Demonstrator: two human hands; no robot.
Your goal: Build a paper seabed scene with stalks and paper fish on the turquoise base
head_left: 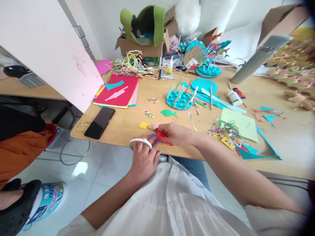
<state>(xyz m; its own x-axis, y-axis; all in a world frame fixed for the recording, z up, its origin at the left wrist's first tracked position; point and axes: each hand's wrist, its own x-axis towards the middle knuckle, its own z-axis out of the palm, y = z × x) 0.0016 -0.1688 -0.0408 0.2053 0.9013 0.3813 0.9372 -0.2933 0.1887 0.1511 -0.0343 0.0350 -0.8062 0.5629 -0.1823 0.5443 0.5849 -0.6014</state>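
At the table's near edge, my left hand has its fingers at a white roll of tape, some of them inside or behind the ring. My right hand is closed around the red handles of a pair of scissors, blades pointing left. Purple paper scraps lie just under and beside the scissors. Close to the blade tips is a yellow paper fish. Farther back lies a green paper fish. A pink piece is partly hidden by my right hand.
A black phone lies by the left edge, near stacked coloured paper. Behind the fish stands a blue disc with twisted stems. Paper scraps, a glue bottle and a grey flask are rightward. Another person's foot is at left.
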